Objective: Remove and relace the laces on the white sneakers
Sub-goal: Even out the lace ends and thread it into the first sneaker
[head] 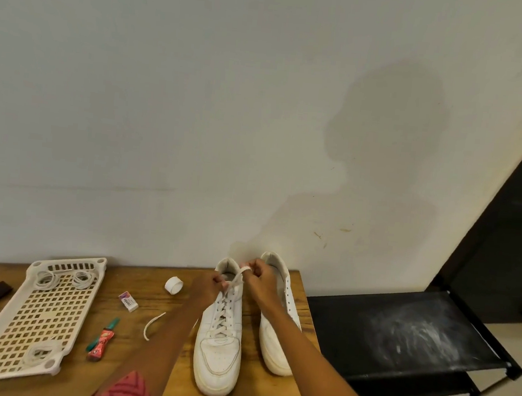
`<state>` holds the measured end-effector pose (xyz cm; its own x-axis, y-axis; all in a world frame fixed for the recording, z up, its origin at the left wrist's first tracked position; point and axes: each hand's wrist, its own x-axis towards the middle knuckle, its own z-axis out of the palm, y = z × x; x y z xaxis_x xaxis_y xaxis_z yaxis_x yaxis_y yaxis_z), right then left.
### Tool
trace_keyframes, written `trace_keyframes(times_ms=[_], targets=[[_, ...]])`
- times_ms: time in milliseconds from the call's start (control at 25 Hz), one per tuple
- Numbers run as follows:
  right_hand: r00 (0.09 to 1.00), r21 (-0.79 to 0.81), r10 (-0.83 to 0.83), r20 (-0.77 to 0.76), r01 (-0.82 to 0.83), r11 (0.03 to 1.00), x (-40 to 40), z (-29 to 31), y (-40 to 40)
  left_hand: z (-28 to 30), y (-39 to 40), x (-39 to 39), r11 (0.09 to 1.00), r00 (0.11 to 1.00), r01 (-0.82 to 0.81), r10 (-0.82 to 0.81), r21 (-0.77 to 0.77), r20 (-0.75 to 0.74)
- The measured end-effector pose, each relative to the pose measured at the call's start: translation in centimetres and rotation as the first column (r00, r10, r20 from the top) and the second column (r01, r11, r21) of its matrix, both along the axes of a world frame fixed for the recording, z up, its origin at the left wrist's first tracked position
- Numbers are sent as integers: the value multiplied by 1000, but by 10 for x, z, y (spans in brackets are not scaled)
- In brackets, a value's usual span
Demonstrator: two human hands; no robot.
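Nearest the camera, both forearms reach out over the wooden table (156, 302) toward the left sneaker (218, 342), which stands toe toward the viewer and is laced in crossings all the way up its front. At its collar the left hand (209, 288) pinches one end of the lace (240, 275), and the right hand (260, 276) has fingers curled round a loop of it; they appear to be tying the knot. Just right of that shoe stands the right sneaker (276, 335), whose visible eyelets look bare, so it seems yet to be relaced. Left of the laced shoe lie a short loose lace piece (151, 325) and, farther off, a slotted tray (41, 311) holding coiled laces.
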<state>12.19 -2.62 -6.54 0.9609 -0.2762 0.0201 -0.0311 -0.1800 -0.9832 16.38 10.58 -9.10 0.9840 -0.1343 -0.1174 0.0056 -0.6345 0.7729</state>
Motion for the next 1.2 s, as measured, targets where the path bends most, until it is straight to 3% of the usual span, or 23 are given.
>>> trace_keyframes(times_ms=[80,160,240,280,320,360,400,440,480,520,600,680,760,840,960,1200], targets=[[998,223,-55,-10,56,973,2,22,-15,1,1,-1,999,1000,-25,24,-32,-19],[986,447,-165,6,145,883,5,50,-33,0,3,-1,999,999,-29,28,-38,-28],[946,609,-325,7,254,752,7,70,-53,1,2,-2,1000,999,-21,21,-2,-35],[928,615,-373,11,288,734,9,76,-62,1,2,-2,1000,999,-24,25,3,-34],[926,558,-375,32,295,776,9,80,-68,1,2,-2,1000,999,-27,27,0,-29],[950,366,-312,33,279,888,8,81,-71,3,3,-4,1000,999,-22,22,0,-23],[982,32,-186,-27,187,982,5,78,-71,4,4,-6,1000,1000,-11,11,5,-19],[983,-332,-61,-174,0,943,1,72,-67,6,4,-8,1000,1000,2,-2,5,-11],[942,-584,-20,-336,-192,788,-2,64,-60,5,5,-8,1000,1000,10,-10,-7,-3],[913,-705,-48,-406,-279,653,-5,57,-50,5,5,-9,1000,1000,10,-10,-29,2],[950,-786,-56,-306,-219,578,-9,48,-27,6,7,-9,998,1000,14,-14,-54,3],[970,-751,91,-225,-233,618,-6,35,-1,4,11,-7,998,1000,23,-23,-53,2],[951,-652,178,-251,-302,695,-4,17,21,2,13,-5,998,1000,18,-19,-59,-11],[970,-641,82,-230,-214,737,-2,2,28,-2,14,-3,998,1000,16,-16,-54,-5],[979,-672,18,-204,-154,724,1,-12,27,-7,16,-2,999,999,33,-31,-35,35],[954,-772,113,-276,-290,565,5,-6,5,-5,20,-3,992,991,122,-121,-10,64]])
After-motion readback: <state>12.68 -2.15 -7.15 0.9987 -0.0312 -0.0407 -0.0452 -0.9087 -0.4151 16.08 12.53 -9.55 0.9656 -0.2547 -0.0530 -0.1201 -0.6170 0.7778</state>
